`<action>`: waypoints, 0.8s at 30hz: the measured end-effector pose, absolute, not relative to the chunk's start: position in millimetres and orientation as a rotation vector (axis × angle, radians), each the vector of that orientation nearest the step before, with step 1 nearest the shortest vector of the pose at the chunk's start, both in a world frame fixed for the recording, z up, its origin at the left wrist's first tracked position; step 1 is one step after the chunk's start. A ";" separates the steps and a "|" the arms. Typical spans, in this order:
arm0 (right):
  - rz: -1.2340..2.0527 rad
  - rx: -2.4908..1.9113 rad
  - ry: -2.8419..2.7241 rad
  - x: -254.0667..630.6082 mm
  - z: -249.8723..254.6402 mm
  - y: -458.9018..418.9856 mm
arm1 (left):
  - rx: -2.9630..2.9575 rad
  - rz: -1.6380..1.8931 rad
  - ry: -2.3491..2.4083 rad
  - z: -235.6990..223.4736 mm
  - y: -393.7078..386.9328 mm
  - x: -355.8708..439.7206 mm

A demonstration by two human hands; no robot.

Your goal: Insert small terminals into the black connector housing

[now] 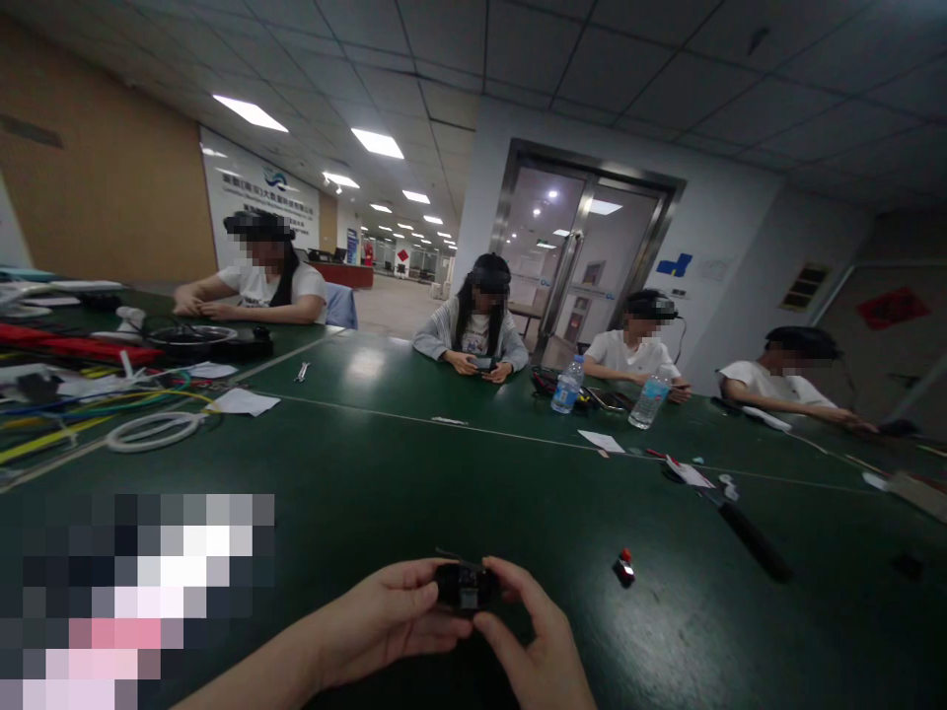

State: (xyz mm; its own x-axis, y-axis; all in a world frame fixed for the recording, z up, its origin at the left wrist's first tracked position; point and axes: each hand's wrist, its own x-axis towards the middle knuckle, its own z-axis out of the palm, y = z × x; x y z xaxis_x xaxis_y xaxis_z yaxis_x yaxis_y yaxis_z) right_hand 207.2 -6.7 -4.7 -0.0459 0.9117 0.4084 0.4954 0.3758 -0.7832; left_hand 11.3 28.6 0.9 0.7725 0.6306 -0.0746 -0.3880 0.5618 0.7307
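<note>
Low in the head view, both hands hold a small black device above the green table. It has a greyish square part in its middle, and a thin dark strand sticks out at its top left; its exact kind cannot be made out. My left hand grips the left end, thumb on the near face and fingers beneath. At the right end, my right hand pinches it between thumb and index finger. A small red and black piece with a bright shiny face lies on the table to the right.
Across the green table sit several people wearing head gear. Two water bottles stand at the back right. A black-handled tool lies at right. Coiled white tubing, cables and papers cover the left. A pixelated patch hides the lower left.
</note>
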 end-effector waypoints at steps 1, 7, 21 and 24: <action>0.531 -1.242 -1.718 207.3 -4.3 -7.0 | 0.752 0.622 0.377 -0.1 29.1 11.3; 0.364 -1.174 -1.865 207.6 -1.5 -9.0 | 0.737 0.674 0.533 -4.1 31.2 13.1; 0.351 -1.192 -1.916 204.7 -2.5 -11.3 | 0.772 0.645 0.487 2.5 28.9 17.3; 0.355 -1.199 -1.922 204.6 -2.3 -10.9 | 0.785 0.631 0.492 2.4 28.9 18.0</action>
